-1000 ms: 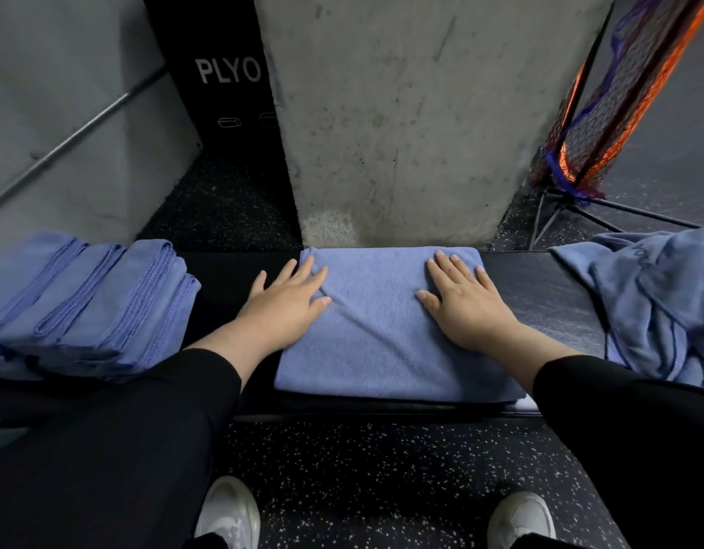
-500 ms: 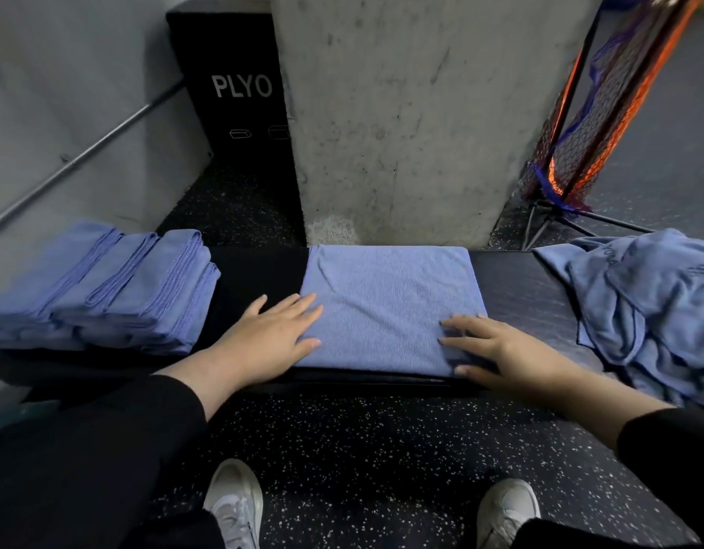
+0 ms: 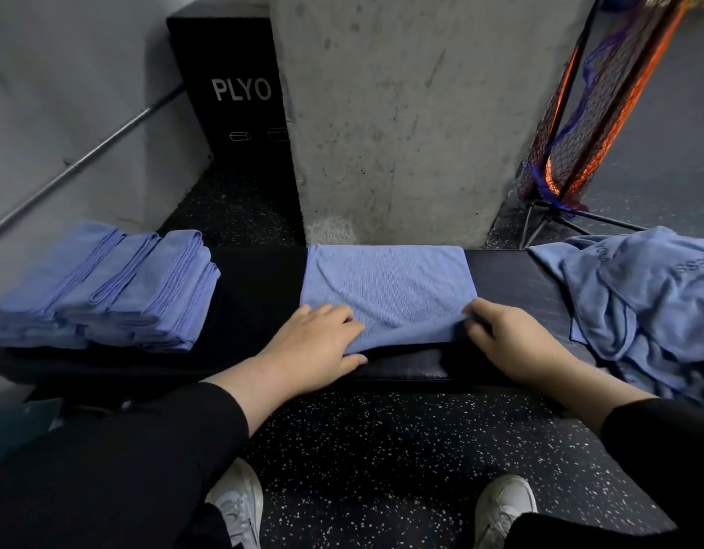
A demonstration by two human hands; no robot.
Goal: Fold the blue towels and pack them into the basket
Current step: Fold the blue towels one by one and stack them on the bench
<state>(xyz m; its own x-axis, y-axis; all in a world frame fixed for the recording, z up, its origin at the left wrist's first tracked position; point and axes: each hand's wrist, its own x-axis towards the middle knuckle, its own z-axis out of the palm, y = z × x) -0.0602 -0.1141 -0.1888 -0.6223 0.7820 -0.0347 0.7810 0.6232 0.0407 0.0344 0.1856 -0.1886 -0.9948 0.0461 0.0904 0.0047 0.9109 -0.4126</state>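
Both our hands have slid from the towel's (image 3: 386, 287) top down to its near edge since a second ago. Now our left hand (image 3: 314, 350) grips the near left corner and our right hand (image 3: 509, 342) pinches the near right corner, lifting the hem slightly off the bench (image 3: 501, 271). We judge another fold is starting: the next move calls for carrying this edge evenly to the far edge. Folded towels (image 3: 116, 287) sit stacked at left, an unfolded pile (image 3: 651, 295) at right; no basket shows. The black box (image 3: 223, 73) reads "PLYO"; the pile's lettering is unreadable.
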